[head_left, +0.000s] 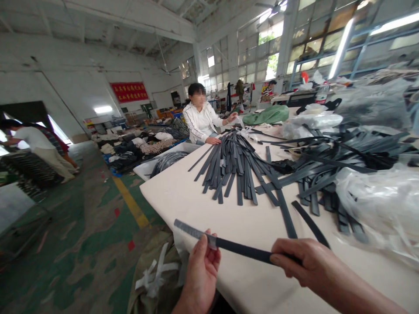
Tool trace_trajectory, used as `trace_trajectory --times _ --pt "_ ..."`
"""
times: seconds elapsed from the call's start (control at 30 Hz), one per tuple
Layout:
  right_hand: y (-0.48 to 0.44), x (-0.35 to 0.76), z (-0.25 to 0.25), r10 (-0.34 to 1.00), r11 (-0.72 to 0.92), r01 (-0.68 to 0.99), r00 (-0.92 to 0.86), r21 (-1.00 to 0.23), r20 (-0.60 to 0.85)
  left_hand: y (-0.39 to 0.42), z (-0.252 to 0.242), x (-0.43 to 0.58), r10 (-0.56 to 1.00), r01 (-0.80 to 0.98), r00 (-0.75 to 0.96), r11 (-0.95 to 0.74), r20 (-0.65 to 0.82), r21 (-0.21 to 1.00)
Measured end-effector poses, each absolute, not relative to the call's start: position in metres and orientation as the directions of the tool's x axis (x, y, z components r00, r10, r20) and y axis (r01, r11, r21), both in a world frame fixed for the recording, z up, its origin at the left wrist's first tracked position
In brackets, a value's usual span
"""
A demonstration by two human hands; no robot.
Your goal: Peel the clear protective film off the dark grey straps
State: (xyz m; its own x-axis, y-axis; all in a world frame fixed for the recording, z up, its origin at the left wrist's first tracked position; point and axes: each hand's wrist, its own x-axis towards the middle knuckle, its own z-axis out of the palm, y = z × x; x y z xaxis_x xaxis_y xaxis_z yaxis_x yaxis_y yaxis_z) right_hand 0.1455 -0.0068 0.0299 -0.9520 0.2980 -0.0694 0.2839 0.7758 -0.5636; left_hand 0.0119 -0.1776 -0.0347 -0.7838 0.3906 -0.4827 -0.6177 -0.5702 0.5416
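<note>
A long dark grey strap (244,250) stretches between my two hands above the near edge of the table. My left hand (203,264) pinches it near its left end, thumb on top. A small pale, shiny piece (212,241) lies across the strap at my left fingers; I cannot tell what it is. My right hand (299,261) is closed round the strap farther right, and its far part is hidden behind the fingers. Past my hands, a fanned pile of similar dark straps (234,170) covers part of the table, with one loose strap (310,224) near my right hand.
A co-worker (201,115) sits across the cream-coloured table (178,192), one hand on the strap pile. More straps (347,152) and clear plastic bags (376,196) lie to the right. Below left is an olive cloth bundle (147,266) with white strips. Another person (39,148) bends at far left.
</note>
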Motion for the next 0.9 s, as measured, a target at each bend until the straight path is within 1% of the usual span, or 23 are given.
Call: trace_trajectory --times 0.07,0.2,0.3,0.4,0.47,0.57,0.63,0.77,0.83,0.9 --pt "-0.011 0.143 0.029 0.3 0.787 0.28 -0.952 -0.55 -0.055 -0.178 -0.036 0.019 0.42 -0.628 -0.777 -0.557 -0.468 0.543" --pt "-0.028 0.136 0.021 0.253 0.792 0.227 -0.967 -0.567 -0.034 -0.172 -0.041 0.043 0.506 -0.698 -0.714 -0.453 -0.484 0.555" --pt "-0.018 0.142 0.026 0.241 0.788 0.233 -0.969 -0.57 -0.063 -0.175 -0.041 0.04 0.469 -0.655 -0.754 -0.476 -0.46 0.587" --pt "-0.006 0.147 0.032 0.266 0.775 0.271 -0.959 -0.571 -0.095 -0.182 -0.039 0.032 0.417 -0.586 -0.809 -0.521 -0.414 0.621" --pt "-0.013 0.145 0.029 0.256 0.772 0.253 -0.963 -0.583 -0.079 -0.184 -0.041 0.036 0.434 -0.581 -0.81 -0.5 -0.395 0.642" --pt "-0.031 0.138 0.022 0.186 0.765 0.179 -0.981 -0.618 -0.054 -0.182 -0.046 0.049 0.488 -0.598 -0.785 -0.44 -0.381 0.67" --pt "-0.033 0.139 0.021 0.17 0.766 0.167 -0.984 -0.62 -0.055 -0.183 -0.046 0.049 0.479 -0.597 -0.788 -0.439 -0.387 0.671" --pt "-0.011 0.147 0.032 0.201 0.748 0.219 -0.974 -0.626 -0.101 -0.189 -0.04 0.032 0.384 -0.538 -0.841 -0.514 -0.381 0.668" --pt "-0.009 0.147 0.032 0.215 0.746 0.227 -0.972 -0.626 -0.096 -0.19 -0.039 0.03 0.395 -0.547 -0.835 -0.517 -0.383 0.658" --pt "-0.019 0.143 0.027 0.197 0.75 0.2 -0.977 -0.631 -0.075 -0.187 -0.041 0.038 0.457 -0.595 -0.797 -0.483 -0.394 0.643"
